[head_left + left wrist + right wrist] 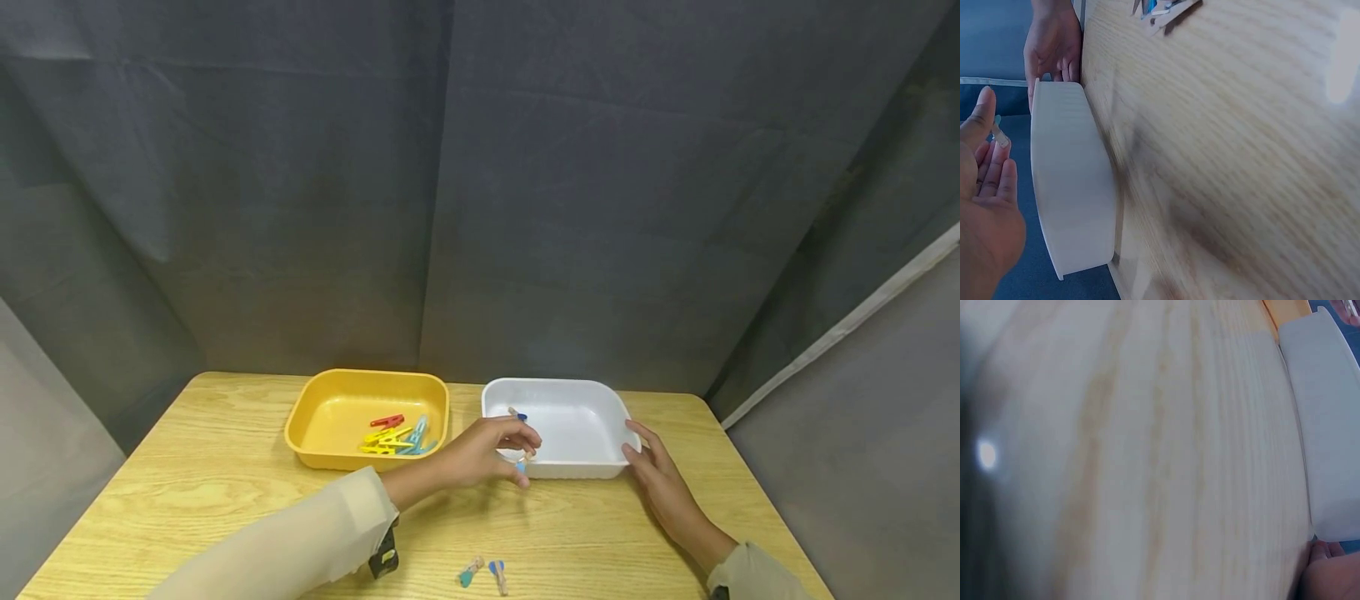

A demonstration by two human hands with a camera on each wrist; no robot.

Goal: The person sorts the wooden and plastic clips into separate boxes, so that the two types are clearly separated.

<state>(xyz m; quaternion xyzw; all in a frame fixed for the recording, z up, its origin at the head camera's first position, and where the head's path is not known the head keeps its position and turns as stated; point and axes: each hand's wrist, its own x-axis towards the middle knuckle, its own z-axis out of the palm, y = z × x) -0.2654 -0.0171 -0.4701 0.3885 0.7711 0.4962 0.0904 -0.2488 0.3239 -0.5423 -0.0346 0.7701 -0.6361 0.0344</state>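
Observation:
My left hand (476, 454) pinches a small wooden clothespin (521, 465) with a light blue decoration between thumb and fingertips. It hovers over the near left edge of a white plastic tray (573, 472). Inside that tray, near its left wall, lies a wooden clothespin with a dark blue decoration (521, 415), partly hidden by my fingers. At the tray's right end, my right hand (671, 496) grips the rim by thumb and fingers. Nearer on the table lie a clothespin with a green heart (470, 572) and one with a blue heart (498, 575).
Left of the white tray stands a yellow tray (330, 460). It holds a red plastic clothespin (387, 421), several yellow ones (386, 440) and light blue ones (417, 435). Grey curtains (435, 208) hang behind the wooden table (202, 467) and at both sides.

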